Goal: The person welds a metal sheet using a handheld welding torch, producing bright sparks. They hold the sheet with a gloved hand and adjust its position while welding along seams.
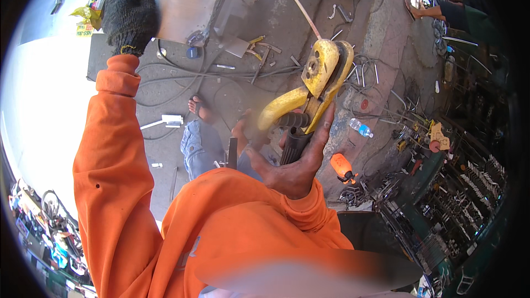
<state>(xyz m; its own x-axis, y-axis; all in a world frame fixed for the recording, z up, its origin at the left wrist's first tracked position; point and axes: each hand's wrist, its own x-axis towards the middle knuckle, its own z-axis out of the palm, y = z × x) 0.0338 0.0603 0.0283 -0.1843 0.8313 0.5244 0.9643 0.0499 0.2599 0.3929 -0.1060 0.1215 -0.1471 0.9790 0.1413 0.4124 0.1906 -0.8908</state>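
My right hand (298, 160), bare, grips the dark handle of a yellow electrode holder (317, 77) with a thin welding rod (295, 1) sticking up and to the left from its jaws. My left hand (130, 14), in a black knit glove, is raised at the upper left and rests against the edge of a large rusty metal sheet (182, 0); whether its fingers close around the edge is hidden. Both arms wear orange sleeves. My feet in sandals (199, 109) show on the concrete below.
Black cables (176, 72) snake over the concrete floor, with metal offcuts and rods (259, 49) scattered about. A plastic bottle (361, 128) and an orange tool (342, 166) lie at right, by racks of metal parts (464, 198). Another person's sandalled foot (422, 11) shows at top right.
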